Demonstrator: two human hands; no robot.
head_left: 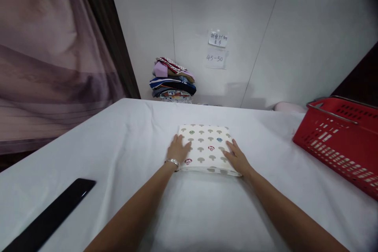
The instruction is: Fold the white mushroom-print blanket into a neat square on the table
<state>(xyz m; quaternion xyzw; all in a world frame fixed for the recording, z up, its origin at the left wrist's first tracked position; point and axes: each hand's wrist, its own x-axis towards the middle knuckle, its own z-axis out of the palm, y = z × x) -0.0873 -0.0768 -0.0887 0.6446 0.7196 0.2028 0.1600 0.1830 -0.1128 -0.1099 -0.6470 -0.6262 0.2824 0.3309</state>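
Note:
A folded white cloth (206,149) with a mushroom print in grey, red, green and blue lies flat in the middle of the table. Along its left edge rests my left hand (178,150), a silver bracelet at the wrist, with the fingers spread and the thumb on the cloth. My right hand (238,159) lies on the right edge, fingers stretched out over the print. Both palms face down, and neither hand grips the fabric. The cloth's layers show at its near edge.
White fabric covers the table (132,145). A red plastic basket (339,138) with a metal handle stands at the right. At the left front lies a long black object (56,212). Behind the table's far edge rises a stack of folded fabrics (173,80); a curtain (56,55) hangs at left.

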